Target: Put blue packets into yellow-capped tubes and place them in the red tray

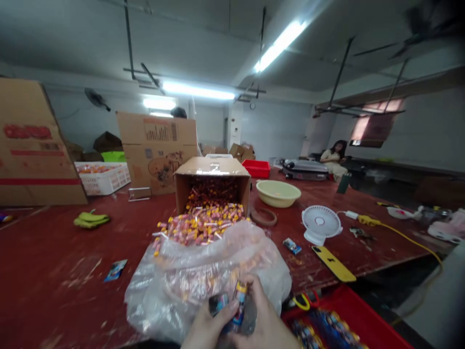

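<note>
At the bottom centre, my left hand [212, 325] is closed on a small dark-blue printed packet [218, 303], its thumb near the tube beside it. My right hand [265, 317] is closed on a small tube [240, 299] with a yellow end and a blue printed lower part. Both hands are close together over a clear plastic bag [152, 295]. Many pink tubes with yellow ends [203, 225] spill onto this bag from a cardboard box [214, 167] lying on its side. My lower fingers are partly cut off or hidden.
A red tray [363, 310] with blue-wrapped tubes and scissors [302, 303] stands at right. On the red table [47, 252] are a fan [321, 223], yellow phone [333, 263], basin [279, 193], bananas [91, 219] and loose blue packets [116, 270]. A person [334, 157] sits far right.
</note>
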Available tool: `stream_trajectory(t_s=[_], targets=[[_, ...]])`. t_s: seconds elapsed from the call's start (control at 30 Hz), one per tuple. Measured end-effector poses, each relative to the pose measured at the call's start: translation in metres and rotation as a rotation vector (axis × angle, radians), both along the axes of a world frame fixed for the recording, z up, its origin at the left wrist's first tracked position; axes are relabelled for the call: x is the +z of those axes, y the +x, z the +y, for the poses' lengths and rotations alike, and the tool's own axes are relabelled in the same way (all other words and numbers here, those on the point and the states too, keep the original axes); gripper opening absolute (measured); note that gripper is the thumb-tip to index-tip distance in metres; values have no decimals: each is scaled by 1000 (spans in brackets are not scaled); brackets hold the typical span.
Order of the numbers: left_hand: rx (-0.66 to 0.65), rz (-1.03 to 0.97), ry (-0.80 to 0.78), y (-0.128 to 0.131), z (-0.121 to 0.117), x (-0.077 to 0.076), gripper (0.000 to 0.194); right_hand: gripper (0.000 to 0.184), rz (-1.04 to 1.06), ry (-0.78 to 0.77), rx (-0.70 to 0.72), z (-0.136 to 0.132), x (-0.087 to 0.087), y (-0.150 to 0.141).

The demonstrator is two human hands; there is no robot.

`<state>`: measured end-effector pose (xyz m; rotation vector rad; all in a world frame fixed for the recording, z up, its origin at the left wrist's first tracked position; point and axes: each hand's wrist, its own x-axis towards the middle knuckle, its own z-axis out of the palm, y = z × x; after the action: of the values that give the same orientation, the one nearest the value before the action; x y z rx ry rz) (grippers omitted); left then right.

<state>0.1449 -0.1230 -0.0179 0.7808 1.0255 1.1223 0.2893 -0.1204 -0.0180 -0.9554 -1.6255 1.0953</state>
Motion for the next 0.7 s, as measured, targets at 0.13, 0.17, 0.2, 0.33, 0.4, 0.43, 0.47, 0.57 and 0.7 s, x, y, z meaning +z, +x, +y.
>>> stream_trajectory(t_s=[0.13,0.17,0.2,0.33,0.4,0.43,0.47,0.57,0.7], targets=[[-106,-63,1,6,-2,1,55,62,-70,70,-20,-8,-3,6],[-132,-71,0,7,-2,3,53,62,-72,70,-37,-7,-3,7],[-148,-75,6,7,-2,4,50,62,-72,70,-53,-7,-3,7],[-181,-91,-3,7,-2,4,43,59,-74,64,-61,-8,-6,6],[-186,-97,-18,6,-2,3,40,58,-78,53,-61,-8,-7,5],[-188,-95,-27,6,-2,3,39,58,-77,49,-66,-8,-7,5],[-188,-90,-40,6,-2,3,37,58,-72,43,-70,-8,-8,5],[-201,-71,-97,7,-2,3,35,57,-43,12,-63,-9,-9,6],[-188,-72,-98,8,-4,3,36,56,-20,-9,-64,-11,-10,6]])
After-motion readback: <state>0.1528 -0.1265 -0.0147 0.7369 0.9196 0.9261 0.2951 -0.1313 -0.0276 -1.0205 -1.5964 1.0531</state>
